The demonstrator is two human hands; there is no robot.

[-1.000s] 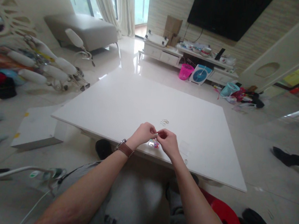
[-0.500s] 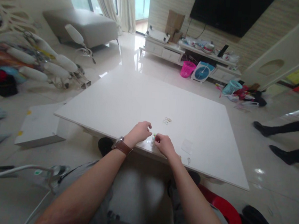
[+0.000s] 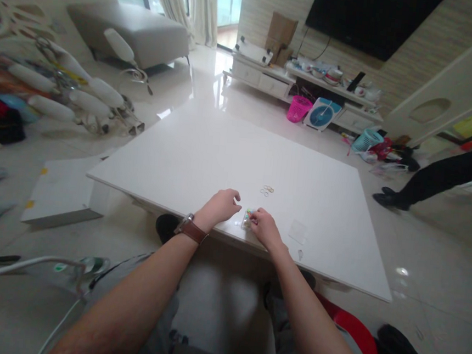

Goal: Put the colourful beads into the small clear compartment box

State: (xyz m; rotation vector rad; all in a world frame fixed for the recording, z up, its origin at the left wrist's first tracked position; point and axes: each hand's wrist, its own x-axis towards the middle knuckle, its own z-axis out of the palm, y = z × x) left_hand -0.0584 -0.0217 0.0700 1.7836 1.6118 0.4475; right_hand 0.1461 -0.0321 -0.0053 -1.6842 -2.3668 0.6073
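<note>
My left hand (image 3: 222, 204) hovers at the near edge of the white table (image 3: 230, 149), thumb and fingers apart with nothing between them. To its right lies a small clear case (image 3: 246, 222) with colourful bits at its far end. Over the case, my right hand (image 3: 265, 227) has its fingertips closed together; whatever they pinch is too small to make out. Several thin rings (image 3: 267, 190) rest on the tabletop beyond my hands. Right of my right hand are a clear flat square (image 3: 298, 231) and a small metallic item (image 3: 300, 254) of unclear kind.
A white board-like box (image 3: 63, 189) lies on the floor at left. A red stool (image 3: 353, 328) is close by my right side. Another person's legs (image 3: 438, 172) are beyond the table's right end. A pink basket (image 3: 298, 110) sits by the TV cabinet.
My right hand has shifted slightly right over the clear case, and more of the colourful bits show. The other person's legs have moved left. The view has tilted slightly.
</note>
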